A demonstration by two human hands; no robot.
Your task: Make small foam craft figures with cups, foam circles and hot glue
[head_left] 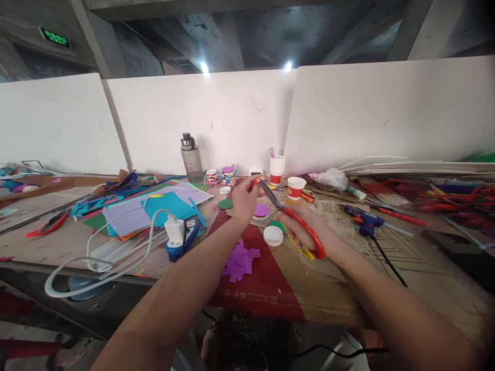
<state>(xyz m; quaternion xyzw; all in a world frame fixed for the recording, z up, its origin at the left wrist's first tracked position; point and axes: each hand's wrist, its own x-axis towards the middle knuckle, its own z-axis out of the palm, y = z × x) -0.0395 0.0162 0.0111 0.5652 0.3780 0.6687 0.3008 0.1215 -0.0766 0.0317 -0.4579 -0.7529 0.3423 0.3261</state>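
My right hand (303, 224) grips scissors (305, 226) with red and yellow handles, the blades pointing up and left. Pinched in the fingers of my left hand (244, 200) is a small red piece with yellow print (258, 181), coloured like the paper cups. The scissor tips are close by it; whether they touch it I cannot tell. Below my hands are a purple disc (261, 211), a white round lid (273, 236) and a green disc (225, 204). Purple paper strips (242, 260) lie heaped on the red part of the table covering.
At the back stand a water bottle (191, 159), stacked paper cups (277, 170) and a single cup (296, 188). Coloured paper sheets (127, 214) and a blue power strip with a white charger (176, 232) are left. A blue glue gun (363, 219) lies right, its cord trailing forward.
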